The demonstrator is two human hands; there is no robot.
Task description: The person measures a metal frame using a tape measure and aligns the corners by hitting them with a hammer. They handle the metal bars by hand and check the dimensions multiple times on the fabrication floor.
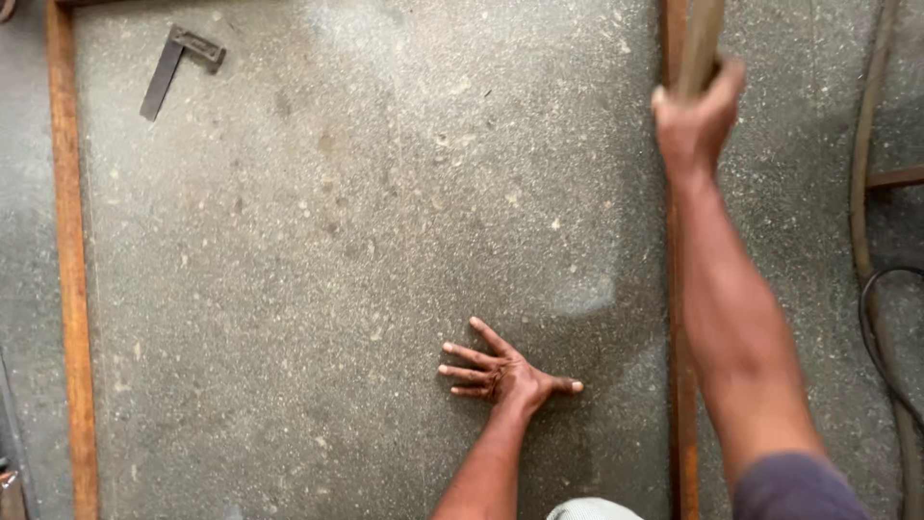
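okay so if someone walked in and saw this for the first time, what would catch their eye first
Most striking is the right hand, raised at upper right and gripping a wooden stick that blurs out of the top edge. Below centre, the left hand lies flat with fingers spread on the speckled grey floor. Two long wooden rails frame the floor, the left rail and the right rail, and a metal try square lies at upper left.

Square [180,65] far left of stick [699,43]

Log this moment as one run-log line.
left hand: flat on floor | right hand: gripping wooden stick | try square: far left
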